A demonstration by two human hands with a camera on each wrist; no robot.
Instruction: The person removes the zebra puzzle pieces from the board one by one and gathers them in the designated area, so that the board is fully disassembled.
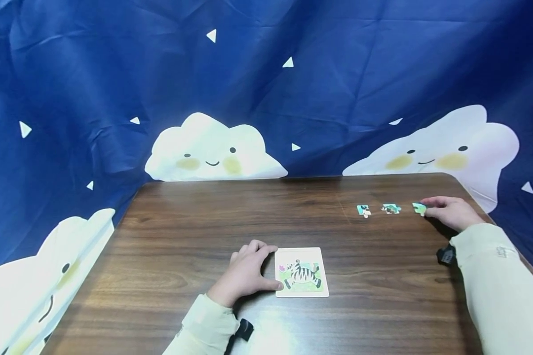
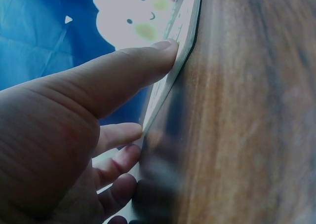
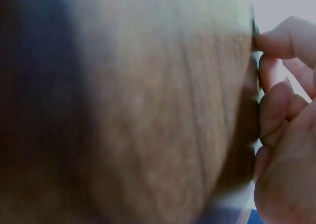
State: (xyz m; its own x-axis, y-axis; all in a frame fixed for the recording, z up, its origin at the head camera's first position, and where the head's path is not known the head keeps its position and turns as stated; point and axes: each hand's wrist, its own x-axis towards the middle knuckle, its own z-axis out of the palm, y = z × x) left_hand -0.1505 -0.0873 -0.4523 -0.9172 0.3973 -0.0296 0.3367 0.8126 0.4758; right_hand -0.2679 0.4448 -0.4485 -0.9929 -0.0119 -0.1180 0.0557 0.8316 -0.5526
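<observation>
A square board (image 1: pixel 302 293) with a zebra picture lies flat on the table. At its left edge rests my left hand (image 1: pixel 245 271), its thumb on the lower left corner and forefinger at the upper left corner. From the left wrist, the straight thumb (image 2: pixel 133 68) presses on the board (image 2: pixel 170 78). Far right on the table, my right hand (image 1: pixel 453 212) pinches a small green-and-blue jigsaw piece (image 1: pixel 418 208) between thumb and forefinger. The right wrist view shows those fingers (image 3: pixel 276 41) low against the tabletop, the piece mostly hidden there.
Two more jigsaw pieces lie in a row left of the right hand: a blue-and-brown one (image 1: pixel 391 208) and a blue-and-white one (image 1: pixel 363 211). The brown wooden table (image 1: pixel 182 222) ends against a blue curtain (image 1: pixel 328 88) with white clouds.
</observation>
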